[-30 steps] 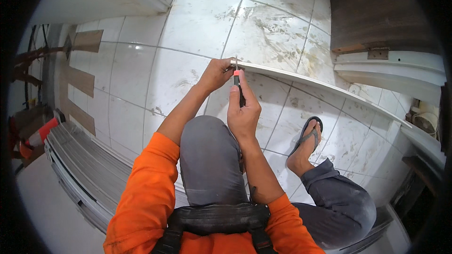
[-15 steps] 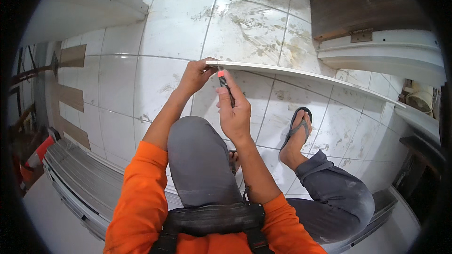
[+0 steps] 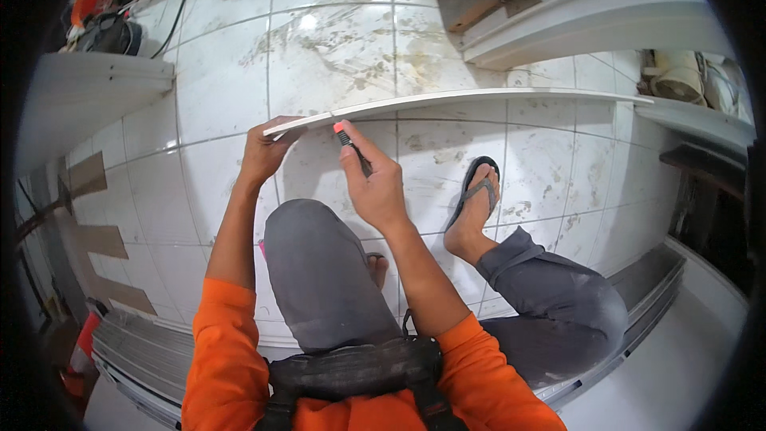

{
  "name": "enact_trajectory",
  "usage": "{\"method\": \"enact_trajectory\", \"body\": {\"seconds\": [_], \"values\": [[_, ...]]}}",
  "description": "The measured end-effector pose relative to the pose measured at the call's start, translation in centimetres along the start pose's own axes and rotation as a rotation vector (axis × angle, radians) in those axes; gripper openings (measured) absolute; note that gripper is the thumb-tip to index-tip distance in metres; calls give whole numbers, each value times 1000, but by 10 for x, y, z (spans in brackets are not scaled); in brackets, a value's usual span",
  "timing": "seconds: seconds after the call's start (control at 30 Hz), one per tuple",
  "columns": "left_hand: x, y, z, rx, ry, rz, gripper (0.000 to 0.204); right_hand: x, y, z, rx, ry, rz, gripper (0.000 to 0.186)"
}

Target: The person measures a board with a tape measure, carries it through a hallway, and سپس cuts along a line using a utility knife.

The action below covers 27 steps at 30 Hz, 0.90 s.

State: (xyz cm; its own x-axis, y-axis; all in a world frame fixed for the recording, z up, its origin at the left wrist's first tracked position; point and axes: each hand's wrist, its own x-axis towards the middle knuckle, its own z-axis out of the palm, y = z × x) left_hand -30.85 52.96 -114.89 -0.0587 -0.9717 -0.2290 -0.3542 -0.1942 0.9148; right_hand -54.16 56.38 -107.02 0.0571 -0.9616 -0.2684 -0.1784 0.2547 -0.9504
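A long, thin white panel (image 3: pixel 463 96) stands on edge in front of me, bowed by the lens. My left hand (image 3: pixel 260 152) grips its left end, with part of the fingers hidden behind it. My right hand (image 3: pixel 377 190) is closed around a utility knife (image 3: pixel 349 142) with a black grip and a red-orange end. The knife's tip meets the panel's edge a short way right of my left hand. Its blade is too small to make out clearly.
White floor tiles (image 3: pixel 335 48) carry brown smears. White cabinet-like parts stand at the left (image 3: pixel 104 96) and upper right (image 3: pixel 582 8). A bucket (image 3: pixel 677 78) sits beyond the panel's right end. Tools and a cable (image 3: pixel 171 28) lie at upper left. My sandalled foot (image 3: pixel 477 199) rests near the panel.
My view has shifted, so the panel appears farther left. The knife in my right hand has moved rightward along the panel, away from its left end. My left hand keeps its grip there.
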Motion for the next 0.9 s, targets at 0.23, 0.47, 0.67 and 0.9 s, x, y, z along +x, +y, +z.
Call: {"method": "enact_trajectory", "body": {"seconds": [0.23, 0.47, 0.67, 0.9], "values": [[1, 14, 5, 44, 6, -52, 18, 17, 19, -90, 117, 154, 36, 38], [1, 5, 5, -17, 9, -29, 18, 30, 27, -185, 98, 247, 49, 38], [0, 3, 6, 3, 20, -13, 18, 43, 38, -267, 28, 365, 49, 39], [2, -12, 8, -5, 16, -7, 17, 72, -4, -402, -593, 453, -18, 48]]}}
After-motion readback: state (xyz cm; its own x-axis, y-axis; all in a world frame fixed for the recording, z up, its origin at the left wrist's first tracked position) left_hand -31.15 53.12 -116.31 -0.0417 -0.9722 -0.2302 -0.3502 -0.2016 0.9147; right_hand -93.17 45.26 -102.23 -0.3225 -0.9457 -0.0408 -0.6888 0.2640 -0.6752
